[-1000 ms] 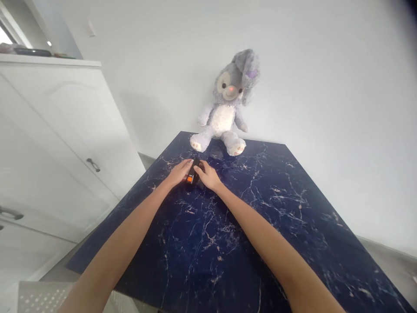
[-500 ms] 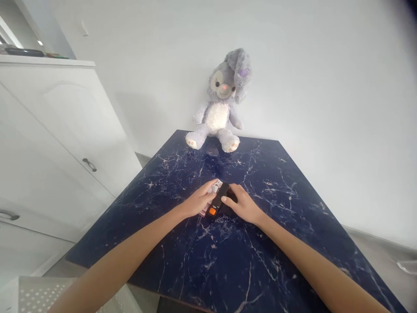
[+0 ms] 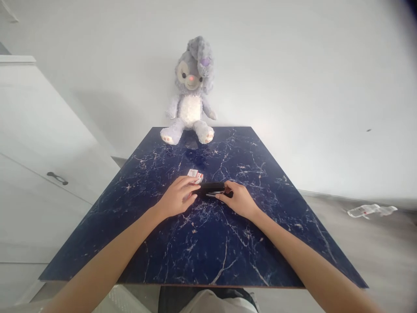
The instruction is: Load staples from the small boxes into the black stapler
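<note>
Low over the table's middle, a black stapler [image 3: 211, 188] lies crosswise between my two hands, with a strip of silver metal showing along its underside. My left hand [image 3: 177, 195] closes its fingers and thumb around the stapler's left end. Just behind those fingers is a small white and red box [image 3: 196, 175], its near part covered by the hand; an upper fingertip seems to touch it. My right hand [image 3: 239, 199] grips the stapler's right end, thumb at the near side and fingers behind.
A dark blue marbled table [image 3: 208, 243] carries everything. At its far edge a grey plush toy [image 3: 190, 104] sits against the wall. White cabinets [image 3: 42, 174] stand to the left, and a clear plastic bottle [image 3: 365, 211] lies on the floor at right.
The stapler has turned from slanting away from me to lying left to right. My left hand has shifted from the box onto the stapler's end. The view has swung right.
</note>
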Available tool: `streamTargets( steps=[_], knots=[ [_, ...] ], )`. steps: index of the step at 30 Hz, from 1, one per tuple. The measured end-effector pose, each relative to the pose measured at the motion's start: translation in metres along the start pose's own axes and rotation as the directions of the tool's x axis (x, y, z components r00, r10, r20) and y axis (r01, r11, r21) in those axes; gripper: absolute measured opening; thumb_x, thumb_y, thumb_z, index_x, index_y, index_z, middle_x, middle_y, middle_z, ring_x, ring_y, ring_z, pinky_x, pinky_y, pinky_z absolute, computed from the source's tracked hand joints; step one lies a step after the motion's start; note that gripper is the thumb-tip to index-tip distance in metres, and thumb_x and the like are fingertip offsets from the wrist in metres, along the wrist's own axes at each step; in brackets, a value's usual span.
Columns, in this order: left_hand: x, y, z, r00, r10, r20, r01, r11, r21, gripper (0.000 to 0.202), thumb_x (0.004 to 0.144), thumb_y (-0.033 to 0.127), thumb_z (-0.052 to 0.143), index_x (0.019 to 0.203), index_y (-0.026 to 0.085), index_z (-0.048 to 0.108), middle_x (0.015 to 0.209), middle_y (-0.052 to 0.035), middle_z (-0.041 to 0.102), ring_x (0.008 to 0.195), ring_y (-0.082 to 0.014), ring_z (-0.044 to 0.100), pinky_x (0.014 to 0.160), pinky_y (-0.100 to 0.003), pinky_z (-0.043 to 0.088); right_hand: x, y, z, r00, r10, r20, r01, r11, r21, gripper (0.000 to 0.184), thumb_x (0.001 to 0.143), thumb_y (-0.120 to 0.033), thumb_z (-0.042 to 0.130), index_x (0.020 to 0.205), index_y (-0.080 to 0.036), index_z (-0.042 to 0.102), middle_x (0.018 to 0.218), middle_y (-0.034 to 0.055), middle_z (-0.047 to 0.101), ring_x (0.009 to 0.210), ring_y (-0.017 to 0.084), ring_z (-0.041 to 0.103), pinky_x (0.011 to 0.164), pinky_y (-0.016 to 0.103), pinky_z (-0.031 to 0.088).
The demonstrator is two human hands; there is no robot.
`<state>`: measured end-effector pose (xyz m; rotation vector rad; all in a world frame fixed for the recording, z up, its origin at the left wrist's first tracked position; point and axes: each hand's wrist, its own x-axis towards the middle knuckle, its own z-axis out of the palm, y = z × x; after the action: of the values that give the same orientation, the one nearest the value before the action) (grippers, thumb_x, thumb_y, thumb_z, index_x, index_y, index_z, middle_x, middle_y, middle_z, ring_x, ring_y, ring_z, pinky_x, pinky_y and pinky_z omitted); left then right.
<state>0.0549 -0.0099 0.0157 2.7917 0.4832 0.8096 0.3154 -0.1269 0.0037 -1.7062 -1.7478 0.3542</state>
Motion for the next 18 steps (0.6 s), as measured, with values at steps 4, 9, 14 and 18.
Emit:
streamTargets(
  steps=[4,9,14,18],
  knots=[
    [-0.002,-0.011,0.007,1.0,-0.018,0.002,0.018,1.0,0.015,0.034,0.098,0.027,0.055,0.13,0.027,0.067,0.136,-0.0077,0.065,0.132,-0.0291,0.052,0.111,-0.053,0.046,0.01,0.007,-0.002,0.996,-0.067,0.066,0.067,0.998,0.003,0.023,0.087,-0.04,0.072,0.083,-0.022,0.057,0.079,0.0004,0.065,0.072,0.019,0.061,0.065,0.031,0.046],
    [-0.005,-0.02,0.009,1.0,-0.006,-0.014,0.006,1.0,0.028,0.032,0.099,0.023,0.053,0.126,0.025,0.071,0.137,-0.0064,0.066,0.137,-0.0297,0.046,0.113,-0.054,0.044,0.008,0.012,-0.002,0.995,-0.069,0.07,0.061,0.993,0.105,0.025,0.088,-0.037,0.071,0.109,-0.025,0.065,0.093,0.0029,0.072,0.086,0.022,0.069,0.077,0.035,0.054],
    [-0.005,-0.023,0.007,1.0,-0.008,-0.004,0.008,1.0,0.016,0.032,0.099,0.019,0.051,0.122,0.027,0.073,0.14,-0.0059,0.063,0.139,-0.0312,0.043,0.11,-0.055,0.045,0.007,0.012,-0.018,0.986,-0.045,0.162,0.02,0.988,0.154,0.029,0.089,-0.031,0.07,0.117,-0.027,0.064,0.102,0.0015,0.076,0.091,0.02,0.073,0.083,0.034,0.058],
    [-0.001,-0.019,0.005,0.988,-0.087,-0.131,0.094,0.994,0.048,0.026,0.096,0.021,0.053,0.11,0.025,0.075,0.128,-0.0073,0.068,0.125,-0.0285,0.054,0.106,-0.051,0.046,0.002,0.018,-0.035,0.966,-0.109,0.233,0.107,0.994,0.019,0.017,0.093,-0.028,0.065,0.109,-0.027,0.066,0.103,0.0023,0.076,0.088,0.021,0.073,0.077,0.034,0.059]
  ],
)
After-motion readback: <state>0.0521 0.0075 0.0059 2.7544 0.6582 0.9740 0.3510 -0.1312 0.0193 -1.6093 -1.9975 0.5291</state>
